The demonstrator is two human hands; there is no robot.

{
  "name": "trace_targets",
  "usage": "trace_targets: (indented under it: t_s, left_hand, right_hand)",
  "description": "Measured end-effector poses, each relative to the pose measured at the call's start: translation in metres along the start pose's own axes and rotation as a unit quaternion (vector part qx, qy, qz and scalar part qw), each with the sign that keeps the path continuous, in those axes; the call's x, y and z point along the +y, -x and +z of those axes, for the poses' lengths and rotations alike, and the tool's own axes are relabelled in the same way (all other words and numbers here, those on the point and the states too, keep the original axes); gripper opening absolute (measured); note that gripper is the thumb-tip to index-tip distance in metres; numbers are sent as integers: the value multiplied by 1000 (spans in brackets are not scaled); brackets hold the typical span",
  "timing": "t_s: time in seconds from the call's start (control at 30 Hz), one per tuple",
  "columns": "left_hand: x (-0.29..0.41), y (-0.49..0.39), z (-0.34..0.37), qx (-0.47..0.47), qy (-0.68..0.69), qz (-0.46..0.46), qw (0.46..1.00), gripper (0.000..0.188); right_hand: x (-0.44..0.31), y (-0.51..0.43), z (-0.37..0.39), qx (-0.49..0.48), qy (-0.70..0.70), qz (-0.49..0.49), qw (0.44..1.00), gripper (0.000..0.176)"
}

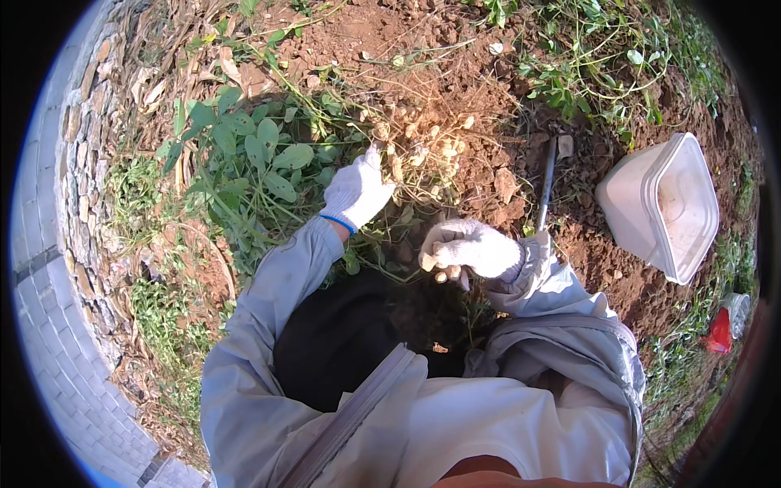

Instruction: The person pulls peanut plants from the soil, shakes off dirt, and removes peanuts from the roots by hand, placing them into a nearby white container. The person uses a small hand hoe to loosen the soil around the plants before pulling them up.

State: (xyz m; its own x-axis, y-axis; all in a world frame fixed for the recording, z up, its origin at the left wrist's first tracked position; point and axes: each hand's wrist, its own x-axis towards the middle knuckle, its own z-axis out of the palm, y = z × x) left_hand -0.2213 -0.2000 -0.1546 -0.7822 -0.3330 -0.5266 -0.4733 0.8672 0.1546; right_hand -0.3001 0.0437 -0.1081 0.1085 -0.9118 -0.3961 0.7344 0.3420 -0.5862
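Observation:
My left hand, in a white knit glove with a blue cuff edge, touches the left side of a clump of peanut pods and roots lying on the soil; whether its fingers close on a stem is hidden. Leafy green peanut stems spread to its left. Nearer my body, my right hand, in a soiled white glove, is curled with several peanut pods at its fingertips, below and right of the clump.
Right of my right hand a metal rod or tool handle lies on the soil. A white plastic bucket lies tipped farther right, with a red object below it. More green vines are at the upper right. A stone edging and grey paving run along the left.

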Motion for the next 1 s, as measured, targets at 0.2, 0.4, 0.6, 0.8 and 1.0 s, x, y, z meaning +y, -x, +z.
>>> trace_targets:
  t_s: [0.2,0.4,0.6,0.8,1.0]
  left_hand:
    - [1,2,-2,64,11,61,996,79]
    - [12,-1,-6,56,53,23,997,75]
    - [15,-12,-9,19,5,23,1000,72]
    - [-16,-36,4,67,39,87,993,67]
    - [-5,-57,-28,-19,56,-2,998,70]
  right_hand:
    - [3,-20,-10,-31,-287,-129,949,33]
    - [-28,-63,-18,333,493,-161,787,60]
    - [-47,-100,-25,388,541,-67,743,47]
    - [-44,-49,-28,286,237,-45,927,26]
    - [-13,-42,7,112,20,28,993,26]
